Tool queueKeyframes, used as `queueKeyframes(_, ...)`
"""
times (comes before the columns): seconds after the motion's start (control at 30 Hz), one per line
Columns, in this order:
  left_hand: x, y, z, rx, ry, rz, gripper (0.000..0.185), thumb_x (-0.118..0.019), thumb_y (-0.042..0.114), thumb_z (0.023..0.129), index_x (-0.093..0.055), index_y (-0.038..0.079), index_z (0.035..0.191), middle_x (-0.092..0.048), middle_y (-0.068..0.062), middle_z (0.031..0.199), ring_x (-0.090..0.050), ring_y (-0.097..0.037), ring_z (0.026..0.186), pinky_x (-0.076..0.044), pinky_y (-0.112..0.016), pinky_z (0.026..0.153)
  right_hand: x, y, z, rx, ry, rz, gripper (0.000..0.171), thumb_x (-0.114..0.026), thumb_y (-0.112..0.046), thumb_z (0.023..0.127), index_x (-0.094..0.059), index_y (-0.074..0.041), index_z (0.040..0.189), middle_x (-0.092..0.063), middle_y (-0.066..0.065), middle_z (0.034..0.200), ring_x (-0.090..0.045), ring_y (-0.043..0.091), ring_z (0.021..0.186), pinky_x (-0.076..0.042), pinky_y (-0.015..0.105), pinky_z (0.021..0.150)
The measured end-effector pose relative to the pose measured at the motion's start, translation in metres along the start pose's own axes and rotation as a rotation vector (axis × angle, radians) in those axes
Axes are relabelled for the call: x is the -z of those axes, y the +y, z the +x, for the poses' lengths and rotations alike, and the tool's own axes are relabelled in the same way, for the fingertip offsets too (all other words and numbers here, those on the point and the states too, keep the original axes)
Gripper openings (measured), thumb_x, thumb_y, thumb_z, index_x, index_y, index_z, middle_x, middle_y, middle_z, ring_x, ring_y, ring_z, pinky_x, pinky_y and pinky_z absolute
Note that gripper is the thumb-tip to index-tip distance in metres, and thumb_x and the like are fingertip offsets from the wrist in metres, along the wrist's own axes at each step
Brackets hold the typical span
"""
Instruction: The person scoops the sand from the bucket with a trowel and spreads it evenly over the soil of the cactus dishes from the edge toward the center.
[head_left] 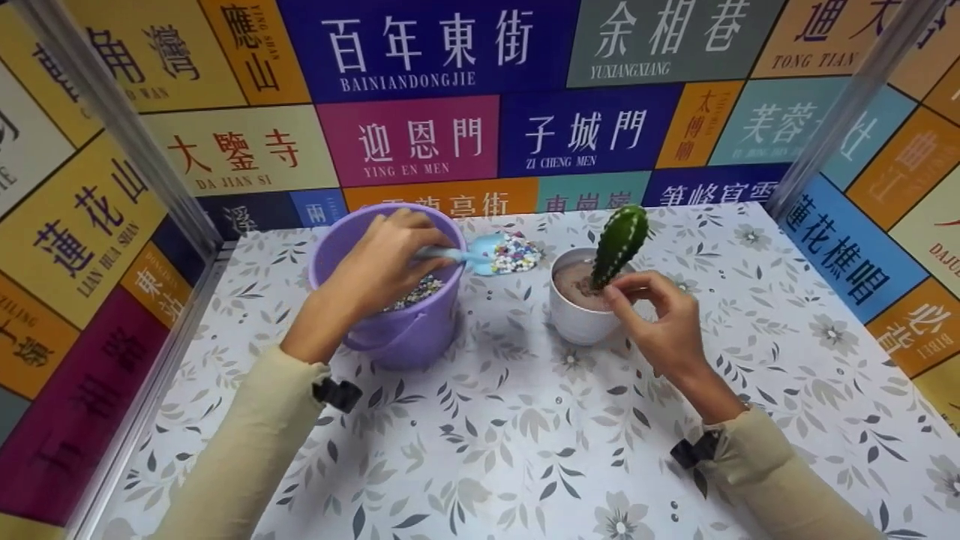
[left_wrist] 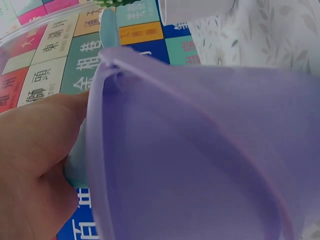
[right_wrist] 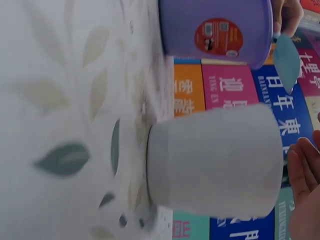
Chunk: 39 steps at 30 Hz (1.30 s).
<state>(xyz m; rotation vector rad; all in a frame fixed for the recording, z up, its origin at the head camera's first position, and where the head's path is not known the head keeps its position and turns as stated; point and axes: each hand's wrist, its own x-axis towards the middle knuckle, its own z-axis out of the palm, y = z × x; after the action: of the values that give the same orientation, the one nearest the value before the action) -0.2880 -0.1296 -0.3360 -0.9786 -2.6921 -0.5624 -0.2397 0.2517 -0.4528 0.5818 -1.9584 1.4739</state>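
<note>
Pebble-topping step: left hand (head_left: 386, 262) grips loaded scoop (head_left: 480, 255) beside white pot (head_left: 577, 319); right hand (head_left: 660, 322) pinches cactus (head_left: 619, 244). Next: tip pebbles onto soil.

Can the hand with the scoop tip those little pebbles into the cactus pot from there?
Probably yes. The left hand holds the blue scoop, which hangs between the purple bucket and the white pot; nothing lies between.
</note>
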Motion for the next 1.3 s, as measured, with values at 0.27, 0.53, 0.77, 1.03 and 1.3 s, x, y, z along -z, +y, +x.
queueKeyframes(0.27, -0.007, 0.006, 0.011, -0.088, 0.029, 0.028, 0.024, -0.078, 0.028, 0.101, -0.083, 0.013, 0.120, -0.077, -0.008, 0.118, -0.065, -0.030, 0.120, -0.047, -0.053, 0.108, 0.012, 0.022, 0.006, -0.150, 0.080, -0.225, 0.038, -0.084, -0.002, 0.090, -0.066, 0.008, 0.122, -0.066, 0.018, 0.118, -0.059, 0.023, 0.110, -0.047, 0.028, 0.093)
queueKeyframes(0.53, -0.010, 0.013, 0.022, -0.070, -0.003, 0.057, 0.027, -0.078, 0.030, 0.102, -0.083, 0.014, 0.122, -0.079, -0.006, 0.123, -0.065, -0.029, 0.121, -0.047, -0.050, 0.112, 0.018, 0.036, 0.011, -0.373, -0.214, -0.157, 0.090, -0.082, -0.022, 0.093, -0.034, -0.008, 0.167, -0.041, 0.015, 0.167, -0.035, 0.032, 0.158, -0.027, 0.055, 0.128)
queueKeyframes(0.77, -0.014, 0.021, 0.034, -0.055, -0.030, 0.091, 0.025, -0.078, 0.030, 0.102, -0.083, 0.016, 0.121, -0.078, -0.004, 0.121, -0.064, -0.028, 0.118, -0.049, -0.047, 0.111, 0.020, 0.039, 0.010, -0.476, -0.304, -0.152, 0.104, -0.088, -0.029, 0.090, -0.025, -0.020, 0.172, -0.025, 0.014, 0.179, -0.016, 0.038, 0.168, -0.015, 0.071, 0.132)
queueKeyframes(1.03, -0.018, 0.030, 0.046, -0.041, -0.059, 0.136, 0.023, -0.078, 0.030, 0.101, -0.084, 0.018, 0.119, -0.076, -0.005, 0.120, -0.063, -0.028, 0.124, -0.047, -0.051, 0.115, 0.022, 0.037, 0.010, -0.519, -0.300, -0.146, 0.107, -0.087, -0.031, 0.092, -0.020, -0.022, 0.174, -0.018, 0.011, 0.181, -0.012, 0.038, 0.169, -0.016, 0.070, 0.132)
queueKeyframes(1.3, -0.026, 0.035, 0.051, -0.015, -0.076, 0.216, 0.018, -0.078, 0.029, 0.101, -0.085, 0.020, 0.116, -0.075, -0.005, 0.119, -0.063, -0.029, 0.122, -0.049, -0.053, 0.109, 0.016, 0.039, 0.009, -0.487, -0.308, -0.118, 0.103, -0.087, -0.027, 0.092, -0.024, -0.021, 0.173, -0.023, 0.011, 0.180, -0.015, 0.036, 0.169, -0.016, 0.068, 0.133)
